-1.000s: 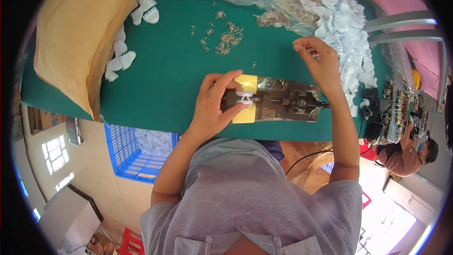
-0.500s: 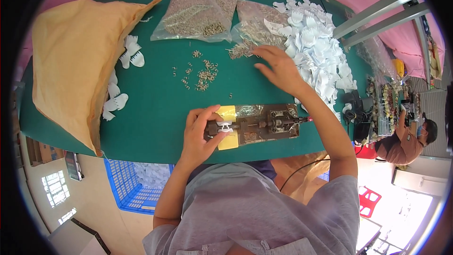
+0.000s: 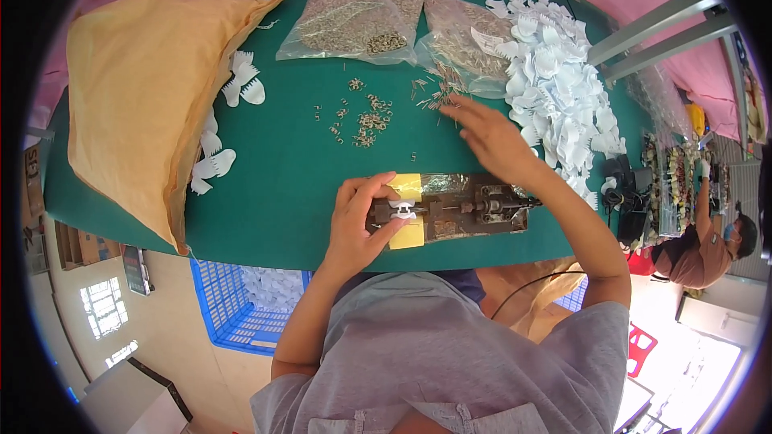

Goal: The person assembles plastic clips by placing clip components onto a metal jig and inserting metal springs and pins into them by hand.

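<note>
My left hand pinches a small white toothed plastic piece, like a hair claw clip, between thumb and fingers. It sits at the left end of a dark metal jig with yellow sheet under part of it. My right hand reaches past the jig, its fingertips at the edge of a loose pile of thin metal pins. The thumb stands apart from the fingers, and no pin shows clearly between them. Left of the pins lie small metal springs, with one stray spring nearer the jig.
Clear bags of small metal parts and of pins lie at the back. White toothed pieces are heaped at the right, near grey metal bars. A tan sack covers the left. A blue basket stands below the table edge.
My right hand has shifted nearer, its fingers now lower at the pins, which are more scattered. My left hand keeps its pinch at the jig. The whole view has moved slightly.
</note>
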### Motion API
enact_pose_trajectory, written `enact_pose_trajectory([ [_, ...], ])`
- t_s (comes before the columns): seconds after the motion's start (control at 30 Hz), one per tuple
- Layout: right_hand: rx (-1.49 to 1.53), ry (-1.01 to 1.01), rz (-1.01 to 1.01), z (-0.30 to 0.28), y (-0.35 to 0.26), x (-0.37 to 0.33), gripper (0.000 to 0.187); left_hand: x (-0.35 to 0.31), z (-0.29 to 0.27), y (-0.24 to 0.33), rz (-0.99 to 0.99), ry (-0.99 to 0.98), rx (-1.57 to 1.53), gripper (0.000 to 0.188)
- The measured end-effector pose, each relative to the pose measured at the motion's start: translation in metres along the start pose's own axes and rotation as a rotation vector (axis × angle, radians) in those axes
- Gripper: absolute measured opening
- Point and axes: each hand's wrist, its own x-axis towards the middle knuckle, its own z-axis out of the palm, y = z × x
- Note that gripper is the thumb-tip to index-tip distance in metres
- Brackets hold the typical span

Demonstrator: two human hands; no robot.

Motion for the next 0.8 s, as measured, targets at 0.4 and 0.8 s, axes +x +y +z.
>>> enact_pose_trajectory([
  [0.4, 0.027, 0.068, 0.520, 0.001, 0.010, 0.012, 0.018, -0.001, 0.003, -0.004, 0.004, -0.004, 0.022, 0.071],
  [0.8, 0.651, -0.003, 0.431, -0.021, -0.017, -0.002, 0.010, 0.001, 0.001, 0.000, 0.029, -0.002, -0.004, 0.071],
])
